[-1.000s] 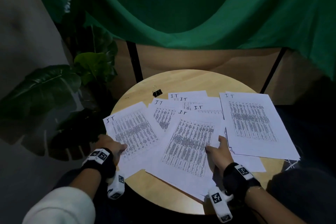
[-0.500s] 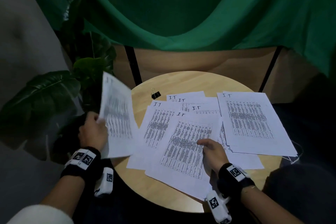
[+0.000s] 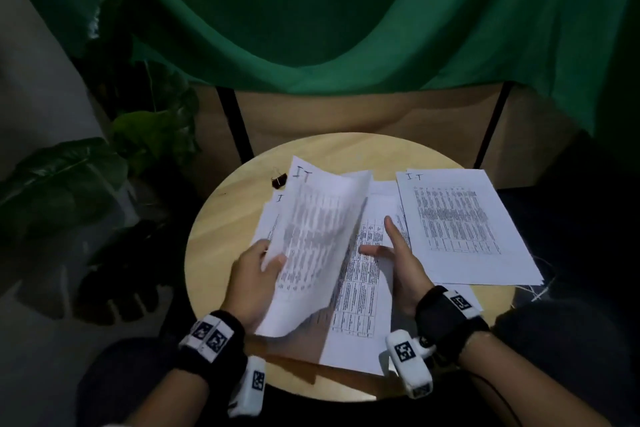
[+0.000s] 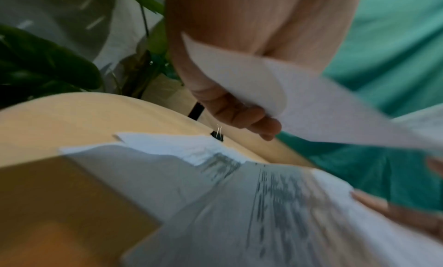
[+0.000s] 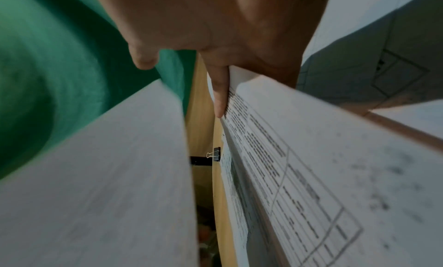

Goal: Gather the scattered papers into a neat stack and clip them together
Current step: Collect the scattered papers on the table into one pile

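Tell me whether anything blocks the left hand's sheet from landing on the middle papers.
Only the right hand: it lies open on the middle papers, under the edge of the sheet that the left hand grips. The binder clip lies apart, farther back.

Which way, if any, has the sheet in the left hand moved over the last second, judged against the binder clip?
Yes. The sheet, pinched by the left hand, has swung right from the table's left edge, over the middle papers; its top corner now sits beside the binder clip.
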A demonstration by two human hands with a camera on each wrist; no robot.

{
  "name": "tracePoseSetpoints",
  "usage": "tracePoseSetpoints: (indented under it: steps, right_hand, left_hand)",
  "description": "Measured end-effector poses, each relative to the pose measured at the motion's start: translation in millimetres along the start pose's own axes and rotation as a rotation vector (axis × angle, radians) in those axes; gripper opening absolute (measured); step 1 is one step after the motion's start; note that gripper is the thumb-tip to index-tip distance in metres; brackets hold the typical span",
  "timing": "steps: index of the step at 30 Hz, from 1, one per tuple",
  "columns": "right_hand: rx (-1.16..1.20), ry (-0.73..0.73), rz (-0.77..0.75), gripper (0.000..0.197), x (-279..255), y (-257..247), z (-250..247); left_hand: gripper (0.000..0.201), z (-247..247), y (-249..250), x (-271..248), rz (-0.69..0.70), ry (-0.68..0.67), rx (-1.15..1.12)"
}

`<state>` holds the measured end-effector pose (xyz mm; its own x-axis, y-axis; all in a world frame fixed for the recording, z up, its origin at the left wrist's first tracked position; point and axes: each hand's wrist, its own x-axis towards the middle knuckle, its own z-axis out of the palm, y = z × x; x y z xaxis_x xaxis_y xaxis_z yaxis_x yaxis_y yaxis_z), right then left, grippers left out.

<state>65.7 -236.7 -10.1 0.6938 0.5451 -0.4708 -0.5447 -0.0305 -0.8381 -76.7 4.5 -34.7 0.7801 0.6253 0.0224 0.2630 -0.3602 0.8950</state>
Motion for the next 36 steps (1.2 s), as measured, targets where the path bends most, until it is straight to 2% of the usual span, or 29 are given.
tracePoseSetpoints:
  steps: [2,3,4,7,8,10,12,13,14,17,20,23,26,31,32,36]
  right_hand:
    - [-0.008,0.004,-0.014,0.083,1,-3,-7]
    - [-0.024,0.013,-0.02,0.073,1,-5,-9]
    - [-0.028,0.031,-0.027,0.06,-1,-8,-10]
    - [-0.148,0.13,-0.087,0.012,3,-1,-16]
    - [-0.224,0.186,-0.104,0.015,5,3,-18]
    - [-0.283,0.205,-0.14,0.024,9,8,-25]
    - [-0.238,0.198,-0.183,0.04,5,-5,-28]
    - [-0.206,0.189,-0.208,0.043,2,-19,-33]
    - [-0.189,0.176,-0.244,0.045,1,-34,-41]
    - [-0.162,0.163,-0.366,0.047,6,-83,-74]
    - [-0.141,0.212,-0.361,0.068,29,-113,-119]
    - [-0.127,0.269,-0.321,0.086,50,-134,-160]
    - [-0.3,0.326,-0.229,0.08,82,-130,-201]
    - [-0.779,0.43,-0.135,0.063,120,-110,-234]
    - [-0.853,0.45,-0.133,0.061,122,-107,-234]
    - [-1.097,0.545,-0.138,0.044,128,-97,-229]
  left_hand:
    - [0.029,21,-12,-2,0.029,-0.037,0.146]
    - [0.021,30,-13,-2,0.031,-0.023,0.19]
    - [0.01,37,-11,-4,0.043,-0.004,0.211]
    - [0.007,52,0,-6,0.058,-0.005,0.224]
    - [0.008,53,3,-4,0.061,-0.031,0.203]
    - [0.015,52,3,5,0.015,-0.046,0.156]
    - [0.017,43,2,18,-0.055,0.019,0.294]
    - [0.024,37,0,24,-0.098,0.054,0.427]
    - [0.041,30,-4,29,-0.168,0.071,0.545]
    - [0.083,8,-13,43,-0.43,0.062,0.732]
    - [0.096,-4,-20,55,-0.483,0.049,0.782]
    - [0.083,-11,-20,66,-0.498,0.017,0.692]
    - [0.06,-14,-23,69,-0.48,0.012,0.599]
    - [0.019,-20,-20,66,-0.344,0.177,0.726]
    - [0.018,-22,-19,66,-0.331,0.201,0.761]
    - [0.033,-36,-6,64,-0.297,0.249,0.797]
